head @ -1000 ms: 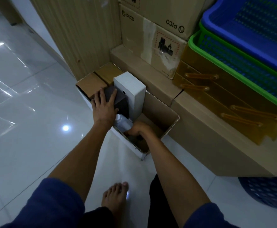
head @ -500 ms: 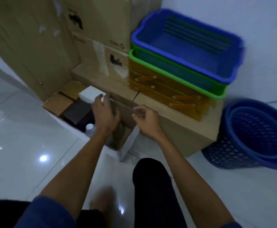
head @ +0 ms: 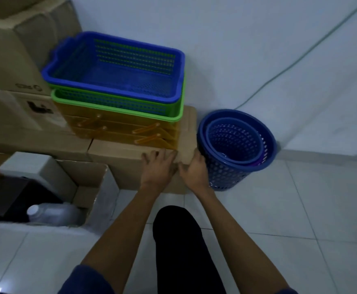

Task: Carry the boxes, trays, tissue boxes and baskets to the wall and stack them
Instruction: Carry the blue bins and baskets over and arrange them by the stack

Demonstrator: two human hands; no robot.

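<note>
Spread and straight-fingered, the left hand (head: pixel 157 166) pressed flat on the top front edge of the long cardboard box (head: pixel 118 150) and held nothing. The right hand (head: pixel 194 169) curled its fingers round that box's end corner, just beside the round blue basket (head: pixel 226 177) at three o'clock. I judged this pairing to be a nudge to square the box against the wall (head: pixel 258 49), since it carried the whole stack.

At twelve o'clock from the hands, an amber, see-through plastic folding case (head: pixel 120 132) sat on the matte, sharp-edged box. A green mesh basket (head: pixel 109 108) rested on the case, with a blue rectangular one (head: pixel 109 92) nested inside it. The round basket was perforated plastic, stood on the glossy tiled floor (head: pixel 300 209) and held a smaller basket (head: pixel 234 141) nested within. At nine o'clock, an open carton (head: pixel 86 172) held a white box (head: pixel 25 164), a black one (head: pixel 8 196) and a pale bottle (head: pixel 52 213) lying on its side.
</note>
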